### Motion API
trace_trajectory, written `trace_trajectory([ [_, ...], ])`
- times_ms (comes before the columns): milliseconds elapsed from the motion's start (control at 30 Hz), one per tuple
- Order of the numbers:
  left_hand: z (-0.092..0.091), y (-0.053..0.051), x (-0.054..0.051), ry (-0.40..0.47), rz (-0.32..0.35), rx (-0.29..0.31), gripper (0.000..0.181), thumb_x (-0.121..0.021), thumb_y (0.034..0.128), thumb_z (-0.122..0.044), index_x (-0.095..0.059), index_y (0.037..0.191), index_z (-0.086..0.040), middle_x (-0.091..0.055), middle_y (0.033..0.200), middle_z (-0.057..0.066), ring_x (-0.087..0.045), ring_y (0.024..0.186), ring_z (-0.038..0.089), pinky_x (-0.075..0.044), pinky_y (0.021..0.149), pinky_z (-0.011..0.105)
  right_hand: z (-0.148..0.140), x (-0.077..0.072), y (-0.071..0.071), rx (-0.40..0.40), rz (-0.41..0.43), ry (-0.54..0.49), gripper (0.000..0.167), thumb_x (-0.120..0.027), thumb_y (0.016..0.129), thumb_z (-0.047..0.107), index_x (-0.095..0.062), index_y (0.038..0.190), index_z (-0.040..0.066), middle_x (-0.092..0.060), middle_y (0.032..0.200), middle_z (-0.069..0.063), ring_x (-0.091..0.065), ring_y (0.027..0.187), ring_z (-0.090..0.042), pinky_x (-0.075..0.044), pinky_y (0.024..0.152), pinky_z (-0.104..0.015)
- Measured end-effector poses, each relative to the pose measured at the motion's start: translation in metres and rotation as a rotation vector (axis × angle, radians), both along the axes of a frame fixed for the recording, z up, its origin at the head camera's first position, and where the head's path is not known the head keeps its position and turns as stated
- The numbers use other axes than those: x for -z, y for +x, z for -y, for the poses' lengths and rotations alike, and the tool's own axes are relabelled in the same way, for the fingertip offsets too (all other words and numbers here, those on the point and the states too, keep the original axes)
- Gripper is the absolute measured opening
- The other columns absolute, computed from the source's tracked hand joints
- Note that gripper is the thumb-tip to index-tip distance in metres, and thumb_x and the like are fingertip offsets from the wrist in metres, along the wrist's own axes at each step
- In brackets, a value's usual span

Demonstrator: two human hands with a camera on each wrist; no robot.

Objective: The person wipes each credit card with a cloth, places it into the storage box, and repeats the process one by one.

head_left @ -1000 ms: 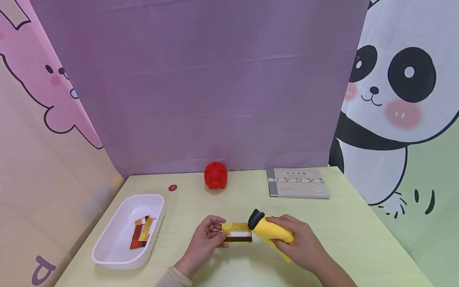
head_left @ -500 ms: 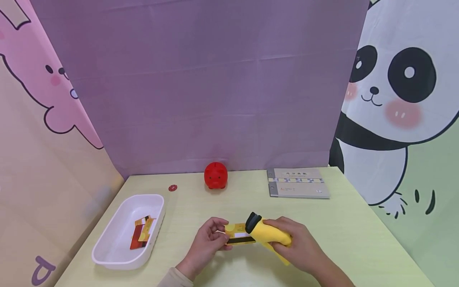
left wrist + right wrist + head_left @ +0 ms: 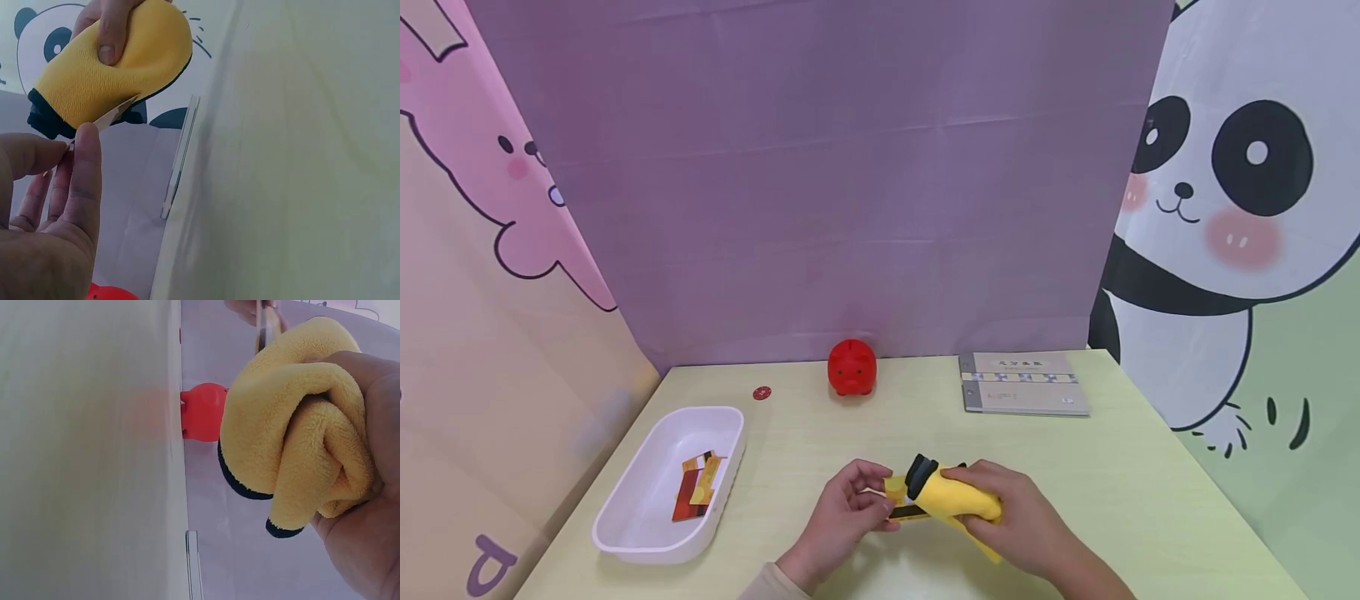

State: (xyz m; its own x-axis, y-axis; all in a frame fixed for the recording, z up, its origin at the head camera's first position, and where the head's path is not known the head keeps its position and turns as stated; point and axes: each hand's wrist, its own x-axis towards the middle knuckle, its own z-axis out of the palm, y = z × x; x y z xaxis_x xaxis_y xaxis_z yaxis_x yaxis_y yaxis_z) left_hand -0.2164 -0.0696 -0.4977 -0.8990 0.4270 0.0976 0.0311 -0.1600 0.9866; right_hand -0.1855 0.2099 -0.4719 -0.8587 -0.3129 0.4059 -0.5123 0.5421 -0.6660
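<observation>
Near the front middle of the table, my left hand (image 3: 848,512) pinches the left end of a yellow bank card (image 3: 898,488) with a black stripe. My right hand (image 3: 1017,518) grips a bunched yellow cloth (image 3: 957,498) with black edging. The cloth covers the card's right part; in the left wrist view a sliver of card (image 3: 107,119) shows between the left fingertips and the cloth. Folds of the cloth (image 3: 294,437) fill the palm in the right wrist view. Both hands are above the table.
To the left stands a white plastic tray (image 3: 613,533) with several yellow and red cards (image 3: 688,496) inside. A red piggy bank (image 3: 852,368) and a small red round chip (image 3: 762,392) sit toward the back. A grey notebook (image 3: 1022,396) lies at the back right.
The card and left hand have moved a little to the right and nearer. The cloth has slid left over the card, hiding more of its face.
</observation>
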Motion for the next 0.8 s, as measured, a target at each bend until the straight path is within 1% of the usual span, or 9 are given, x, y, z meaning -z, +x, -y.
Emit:
trace_trajectory([
  [100, -0.0022, 0.0014, 0.0002, 0.011, -0.007, 0.012, 0.043, -0.071, 0.0953, 0.004, -0.052, 0.134, 0.006, -0.061, 0.120, 0.024, -0.071, 0.104, 0.038, -0.064, 0.083, 0.044, 0.0023, -0.0014, 0.0015, -0.008, -0.002, 0.003, 0.059, -0.088, 0.078, 0.004, -0.073, 0.126, 0.036, -0.068, 0.102, 0.018, -0.062, 0.079, -0.008, -0.057, 0.069, -0.026],
  [200, -0.0041, 0.0030, 0.0005, 0.025, -0.017, 0.024, 0.040, -0.070, 0.0956, 0.004, -0.055, 0.133, 0.002, -0.062, 0.120, 0.024, -0.072, 0.102, 0.034, -0.064, 0.083, 0.045, 0.0048, -0.0018, 0.0023, -0.038, -0.015, 0.009, 0.060, -0.088, 0.078, 0.003, -0.073, 0.126, 0.036, -0.068, 0.103, 0.018, -0.062, 0.081, -0.008, -0.057, 0.071, -0.027],
  [300, -0.0055, 0.0038, 0.0013, 0.042, -0.033, 0.028, 0.038, -0.069, 0.0957, 0.006, -0.056, 0.131, 0.000, -0.064, 0.117, 0.019, -0.074, 0.100, 0.028, -0.064, 0.083, 0.045, 0.0070, -0.0017, 0.0029, -0.083, -0.038, 0.022, 0.061, -0.088, 0.077, 0.002, -0.073, 0.127, 0.034, -0.069, 0.107, 0.017, -0.062, 0.084, -0.007, -0.057, 0.073, -0.027],
  [400, -0.0060, 0.0035, 0.0029, 0.059, -0.048, 0.021, 0.040, -0.067, 0.0951, 0.010, -0.055, 0.133, 0.002, -0.063, 0.114, 0.016, -0.074, 0.099, 0.026, -0.065, 0.083, 0.045, 0.0077, -0.0011, 0.0035, -0.114, -0.062, 0.047, 0.061, -0.088, 0.077, 0.001, -0.073, 0.128, 0.032, -0.068, 0.109, 0.016, -0.061, 0.085, -0.006, -0.056, 0.073, -0.026],
  [467, -0.0055, 0.0031, 0.0032, 0.063, -0.050, 0.006, 0.041, -0.066, 0.0946, 0.011, -0.054, 0.134, 0.004, -0.062, 0.113, 0.015, -0.073, 0.099, 0.025, -0.065, 0.083, 0.045, 0.0075, -0.0010, 0.0037, -0.121, -0.060, 0.061, 0.062, -0.088, 0.077, 0.001, -0.072, 0.128, 0.033, -0.068, 0.109, 0.017, -0.061, 0.085, -0.006, -0.055, 0.072, -0.026],
  [633, -0.0032, 0.0014, 0.0011, 0.053, -0.052, -0.035, 0.041, -0.069, 0.0959, 0.007, -0.055, 0.135, 0.003, -0.062, 0.112, 0.016, -0.072, 0.100, 0.027, -0.065, 0.083, 0.045, 0.0054, -0.0018, 0.0031, -0.096, -0.041, 0.103, 0.063, -0.087, 0.077, 0.002, -0.072, 0.128, 0.035, -0.067, 0.108, 0.018, -0.060, 0.083, -0.006, -0.055, 0.071, -0.026],
  [800, 0.0007, 0.0003, -0.0005, 0.043, -0.013, -0.045, 0.040, -0.071, 0.0961, 0.004, -0.057, 0.134, 0.000, -0.063, 0.114, 0.018, -0.072, 0.102, 0.030, -0.064, 0.085, 0.044, 0.0023, -0.0029, 0.0028, -0.034, 0.018, 0.131, 0.058, -0.088, 0.079, 0.007, -0.072, 0.128, 0.035, -0.066, 0.104, 0.019, -0.059, 0.081, -0.006, -0.055, 0.071, -0.026],
])
